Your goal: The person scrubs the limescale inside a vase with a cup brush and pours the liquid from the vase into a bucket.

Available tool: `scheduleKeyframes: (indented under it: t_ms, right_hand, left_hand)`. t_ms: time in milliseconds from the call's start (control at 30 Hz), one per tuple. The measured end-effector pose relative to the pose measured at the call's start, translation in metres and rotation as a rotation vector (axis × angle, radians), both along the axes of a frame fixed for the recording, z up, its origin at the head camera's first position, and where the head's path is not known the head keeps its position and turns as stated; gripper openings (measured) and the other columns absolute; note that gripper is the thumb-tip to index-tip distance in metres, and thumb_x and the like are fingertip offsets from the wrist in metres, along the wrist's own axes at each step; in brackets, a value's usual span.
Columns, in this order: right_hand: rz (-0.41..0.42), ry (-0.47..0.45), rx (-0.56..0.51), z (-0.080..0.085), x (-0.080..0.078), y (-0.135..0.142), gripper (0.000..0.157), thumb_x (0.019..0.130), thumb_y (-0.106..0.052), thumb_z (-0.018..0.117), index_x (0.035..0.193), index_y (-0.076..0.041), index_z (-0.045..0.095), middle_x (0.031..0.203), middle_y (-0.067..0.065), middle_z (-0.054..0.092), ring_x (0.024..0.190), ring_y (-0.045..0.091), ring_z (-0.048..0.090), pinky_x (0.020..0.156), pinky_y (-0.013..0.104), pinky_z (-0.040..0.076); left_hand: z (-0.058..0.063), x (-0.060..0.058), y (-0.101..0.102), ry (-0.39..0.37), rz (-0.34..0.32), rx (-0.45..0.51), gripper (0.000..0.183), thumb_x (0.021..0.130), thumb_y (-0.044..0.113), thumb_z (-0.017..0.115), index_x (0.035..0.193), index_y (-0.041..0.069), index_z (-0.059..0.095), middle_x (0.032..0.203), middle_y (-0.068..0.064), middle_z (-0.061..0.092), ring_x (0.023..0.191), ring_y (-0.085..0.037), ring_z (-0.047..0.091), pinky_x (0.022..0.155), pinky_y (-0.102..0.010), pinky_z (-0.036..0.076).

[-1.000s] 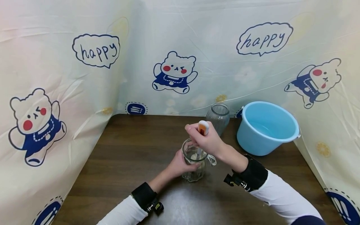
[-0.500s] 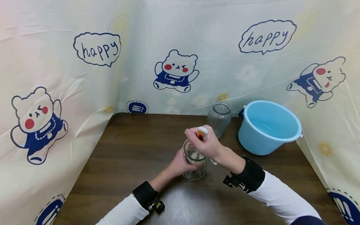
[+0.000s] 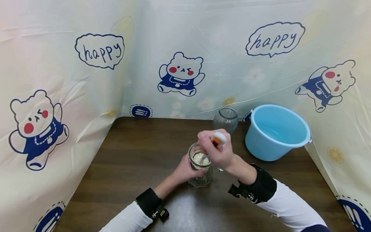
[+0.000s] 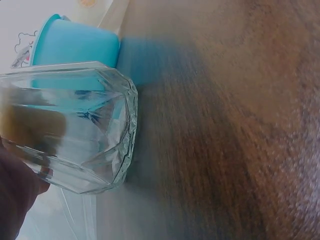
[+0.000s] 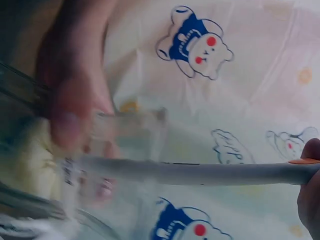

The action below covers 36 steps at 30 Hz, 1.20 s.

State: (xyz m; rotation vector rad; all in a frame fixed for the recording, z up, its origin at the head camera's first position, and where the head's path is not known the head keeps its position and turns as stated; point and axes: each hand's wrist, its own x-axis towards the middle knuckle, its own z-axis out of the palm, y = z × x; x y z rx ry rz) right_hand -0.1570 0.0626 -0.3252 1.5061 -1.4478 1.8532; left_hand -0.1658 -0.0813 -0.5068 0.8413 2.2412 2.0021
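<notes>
In the head view my left hand grips a clear glass jar around its side, near the rim. My right hand holds a bottle brush in a fist above the jar, the white and orange handle end poking out on top. The shaft runs down through the jar's mouth in the right wrist view. A cream, rounded brush head shows inside the jar. Seen from the left wrist, the faceted jar contains a blurred yellow-brown shape, and its base is close to the tabletop.
Behind the right hand stands a second clear glass jar. A light blue bucket is at the table's back right. The dark wooden table meets a printed curtain at the back and sides.
My right hand has shifted right and the brush handle leans further that way, baring more of the jar's mouth. The left hand stays on the jar with little movement.
</notes>
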Motion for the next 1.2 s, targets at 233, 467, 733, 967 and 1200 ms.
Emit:
scheduleKeyframes:
  t_ms: [233, 467, 733, 967, 1200]
  right_hand:
    - [-0.092, -0.001, -0.055, -0.027, -0.009, -0.007, 0.049, 0.11, -0.018, 0.05, 0.062, -0.012, 0.042, 0.05, 0.0, 0.036, 0.04, 0.009, 0.033, 0.039, 0.021, 0.031]
    - [-0.006, -0.136, -0.11, 0.004, -0.006, 0.003, 0.053, 0.11, -0.025, 0.053, 0.061, -0.011, 0.039, 0.049, 0.001, 0.032, 0.037, 0.011, 0.031, 0.034, 0.024, 0.028]
    - [-0.012, -0.285, -0.164, -0.014, -0.009, 0.001, 0.055, 0.108, -0.029, 0.056, 0.061, -0.009, 0.037, 0.049, 0.002, 0.028, 0.036, 0.013, 0.028, 0.034, 0.028, 0.024]
    - [0.021, -0.352, -0.139, -0.013, -0.012, 0.005, 0.055, 0.109, -0.03, 0.055, 0.061, -0.009, 0.038, 0.049, 0.002, 0.027, 0.035, 0.014, 0.027, 0.033, 0.03, 0.024]
    - [0.076, -0.372, -0.13, 0.004, -0.011, 0.013, 0.057, 0.108, -0.033, 0.057, 0.06, -0.011, 0.036, 0.051, 0.002, 0.029, 0.036, 0.016, 0.027, 0.033, 0.031, 0.025]
  left_hand:
    - [0.001, -0.001, 0.002, -0.009, -0.009, -0.026, 0.073, 0.082, 0.013, 0.084, 0.145, 0.013, 0.047, 0.129, -0.008, 0.064, 0.112, -0.018, 0.064, 0.098, -0.033, 0.054]
    - [0.002, 0.0, 0.003, -0.008, 0.02, -0.008, 0.078, 0.076, 0.013, 0.087, 0.144, 0.012, 0.05, 0.126, -0.007, 0.066, 0.115, -0.018, 0.064, 0.103, -0.032, 0.051]
    - [0.003, 0.001, 0.002, -0.022, 0.02, -0.014, 0.078, 0.075, 0.009, 0.086, 0.144, 0.012, 0.049, 0.127, -0.009, 0.066, 0.112, -0.021, 0.065, 0.1, -0.03, 0.052]
    - [0.002, 0.002, 0.002, -0.014, 0.009, -0.006, 0.077, 0.076, 0.009, 0.085, 0.144, 0.012, 0.049, 0.126, -0.012, 0.067, 0.11, -0.024, 0.066, 0.098, -0.03, 0.053]
    - [0.004, 0.002, 0.003, -0.008, 0.032, -0.011, 0.078, 0.073, 0.01, 0.086, 0.142, 0.008, 0.05, 0.125, -0.009, 0.067, 0.11, -0.017, 0.064, 0.1, -0.029, 0.051]
